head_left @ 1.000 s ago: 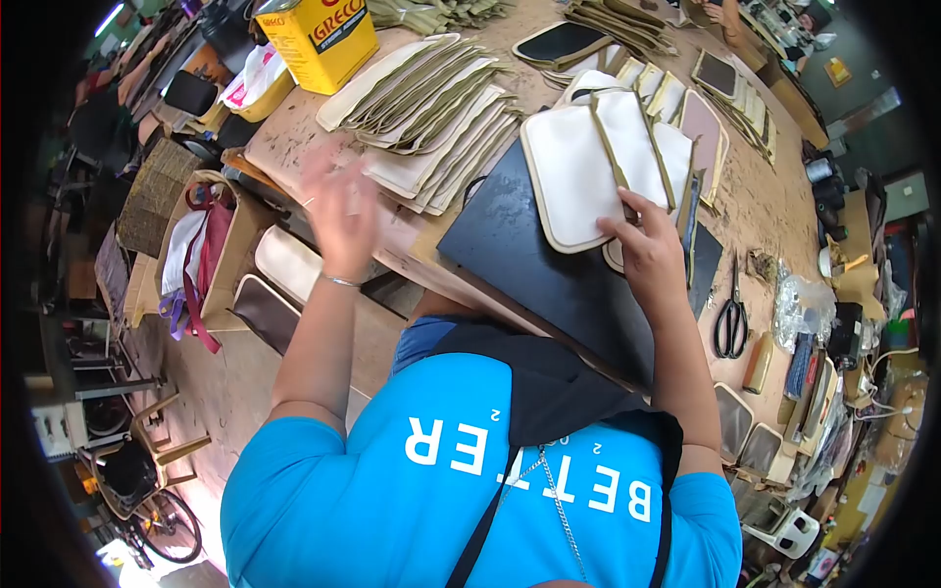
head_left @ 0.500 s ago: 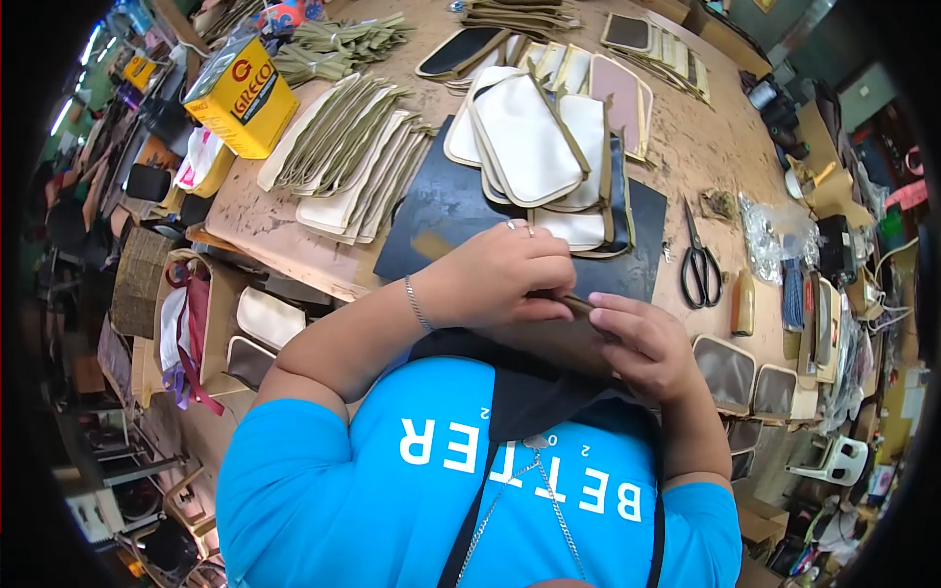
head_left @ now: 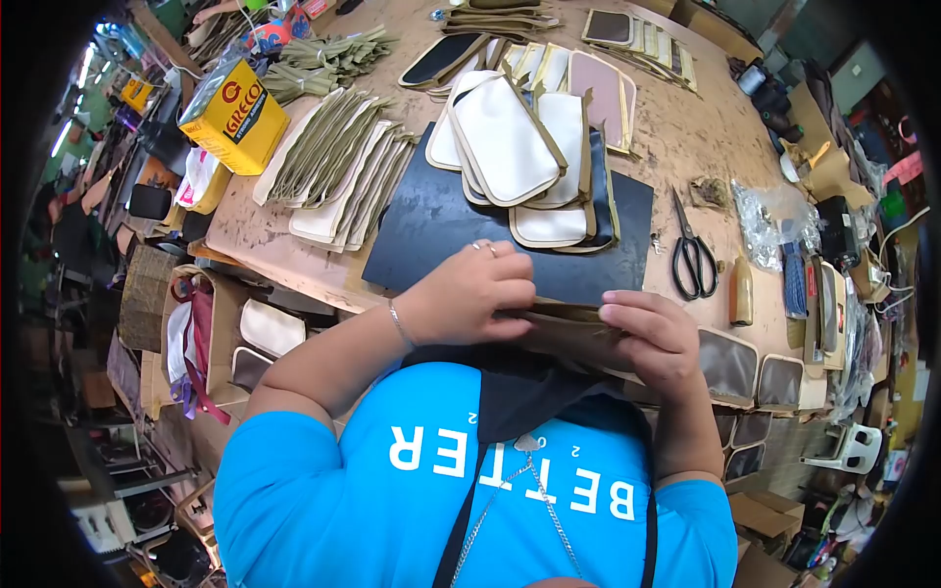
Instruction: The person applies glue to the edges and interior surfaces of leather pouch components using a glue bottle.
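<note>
Between my two hands is a brown panel (head_left: pixel 569 336) with an olive fabric strip along its upper edge, held close to my body above the table's front edge. My left hand (head_left: pixel 480 292), with rings and a bracelet, grips the left end of that edge with bent fingers. At the other end, my right hand (head_left: pixel 655 338) pinches it between thumb and fingers. My body and hands hide the panel's lower part. Beyond it lies a black mat (head_left: pixel 431 230), bearing a loose pile of white rounded panels (head_left: pixel 510 147) with olive strips.
Stacked panels (head_left: pixel 338 167) with olive strips lie left, beside a yellow can (head_left: pixel 235 118). Black scissors (head_left: pixel 693 260), a bottle (head_left: pixel 741 294) and clear plastic (head_left: pixel 774 220) are on the right. Bundled olive strips (head_left: pixel 328 59) sit at the back left.
My hands have moved farther apart along the panel's edge, so more of the olive strip shows between them. My left hand has shifted left and toward my body. The view has shifted slightly.
</note>
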{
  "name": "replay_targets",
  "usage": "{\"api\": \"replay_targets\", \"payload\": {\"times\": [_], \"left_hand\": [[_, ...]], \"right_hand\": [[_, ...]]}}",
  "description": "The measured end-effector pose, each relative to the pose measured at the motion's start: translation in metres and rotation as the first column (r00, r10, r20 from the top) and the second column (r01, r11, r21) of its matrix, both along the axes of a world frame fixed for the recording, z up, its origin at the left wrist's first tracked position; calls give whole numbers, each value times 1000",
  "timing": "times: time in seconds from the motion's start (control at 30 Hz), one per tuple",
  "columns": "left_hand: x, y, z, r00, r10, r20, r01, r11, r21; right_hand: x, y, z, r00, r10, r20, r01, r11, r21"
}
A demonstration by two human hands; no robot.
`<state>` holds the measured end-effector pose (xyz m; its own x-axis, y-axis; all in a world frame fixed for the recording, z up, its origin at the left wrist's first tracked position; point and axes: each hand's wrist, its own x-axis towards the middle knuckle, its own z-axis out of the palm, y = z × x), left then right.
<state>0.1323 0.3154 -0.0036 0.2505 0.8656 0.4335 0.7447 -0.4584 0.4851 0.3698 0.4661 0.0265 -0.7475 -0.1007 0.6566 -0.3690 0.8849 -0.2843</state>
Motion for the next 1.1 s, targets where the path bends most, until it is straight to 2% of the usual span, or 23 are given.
{"api": "replay_targets", "payload": {"times": [0.07, 0.1, 0.17, 0.2, 0.23, 0.27, 0.3, 0.33, 0.37, 0.4, 0.43, 0.5, 0.6, 0.7, 0.73, 0.8, 0.87, 0.93, 1.0, 1.03, 1.1], "left_hand": [[20, 5, 16, 995, -76, 65, 73, 996, 43], [27, 7, 17, 987, -129, 101, 128, 992, 13], [30, 6, 23, 983, -115, 143, 133, 983, -125], [26, 8, 28, 985, -13, 173, 44, 983, -176], [17, 11, 36, 976, 91, 199, -45, 973, -226], [10, 11, 45, 956, 194, 219, -129, 952, -278], [8, 7, 56, 815, 372, 445, -269, 922, -278], [-1, 15, 53, 510, 197, 837, -137, 980, -148], [-9, 17, 72, 350, 60, 935, -97, 995, -27], [-20, 17, 76, 271, -39, 962, -102, 992, 69], [-22, 15, 81, 252, -55, 966, -93, 992, 81], [-24, 13, 93, 217, -89, 972, -78, 991, 108], [-10, 11, 75, 216, -26, 976, -16, 999, 30], [3, 10, 57, 287, 3, 958, 66, 998, -22], [8, 10, 51, 313, -16, 949, 98, 995, -16], [19, 5, 49, 322, 1, 947, 163, 985, -56], [25, 6, 29, 493, 28, 870, 74, 994, -75], [28, 5, 25, 654, 52, 754, 14, 997, -81], [30, 3, 24, 781, 73, 620, -29, 996, -81], [31, 3, 26, 800, 60, 597, -22, 997, -72], [33, 1, 32, 835, 36, 549, -8, 999, -53]], "right_hand": [[-6, -7, 3, 999, 44, 27, -45, 998, 32], [-6, -10, 2, 1000, 12, 12, -12, 1000, -5], [-6, -13, -3, 999, -52, -16, 51, 996, -75], [5, -1, -15, 986, -165, 23, 167, 982, -86], [13, 19, -25, 966, -253, 53, 259, 931, -256], [21, 33, -38, 878, -479, -24, 418, 788, -452], [34, 55, -19, 758, -651, 44, 644, 736, -211], [58, 91, -32, 650, -757, 66, 759, 651, -21], [84, 115, -51, 431, -900, 66, 885, 435, 163], [103, 130, -65, 188, -982, 16, 924, 182, 336], [117, 136, -68, 46, -969, 243, 937, 126, 327], [142, 140, -72, -223, -739, 636, 939, 12, 344], [172, 148, -102, 77, -836, 543, 995, 100, 13], [182, 158, -117, 280, -906, 318, 940, 192, -282], [166, 144, -98, 300, -902, 312, 869, 123, -480], [138, 117, -53, 418, -890, 182, 753, 228, -617], [124, 104, -18, 559, -829, 22, 554, 354, -754], [116, 97, 8, 686, -705, -182, 252, 464, -849], [102, 84, 35, 793, -533, -295, 22, 510, -860], [93, 76, 48, 826, -439, -355, -94, 513, -853], [72, 56, 68, 863, -364, -350, -119, 526, -842]]}}
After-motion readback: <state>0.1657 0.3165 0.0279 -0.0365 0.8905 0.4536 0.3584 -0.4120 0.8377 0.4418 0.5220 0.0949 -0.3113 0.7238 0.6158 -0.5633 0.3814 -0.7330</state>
